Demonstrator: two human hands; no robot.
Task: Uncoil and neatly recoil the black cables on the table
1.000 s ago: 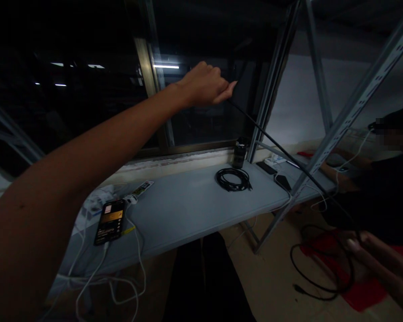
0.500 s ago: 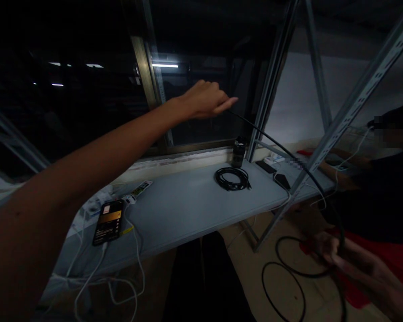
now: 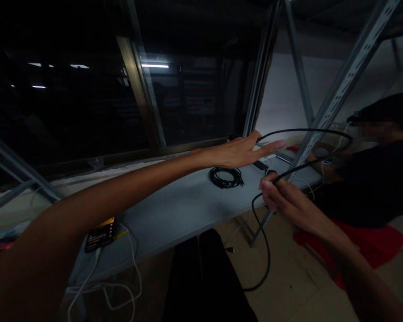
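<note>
A long black cable (image 3: 325, 130) runs in a wide loop between my two hands, bowing out to the right. My left hand (image 3: 243, 151) reaches across above the table and is closed on one part of it, with the thumb stuck out and most fingers hidden. Lower and nearer, my right hand (image 3: 285, 199) grips the cable in bent fingers. From there a length hangs below the table edge toward my legs, and a connector plug (image 3: 230, 250) shows beside my knee. Behind my left hand, a coiled black cable (image 3: 225, 178) lies on the grey table (image 3: 178, 212).
A lit phone (image 3: 99, 237) with a white charging cord (image 3: 139, 268) lies partly behind my left forearm. A slotted metal post (image 3: 338, 89) rises at the right. Beyond it sits another person (image 3: 372, 165) in dark clothes, by red cloth (image 3: 382, 239). A window stands behind the table.
My left hand has come down and to the right. My right hand has risen from low right to near the table edge, and the cable between them now forms a loop.
</note>
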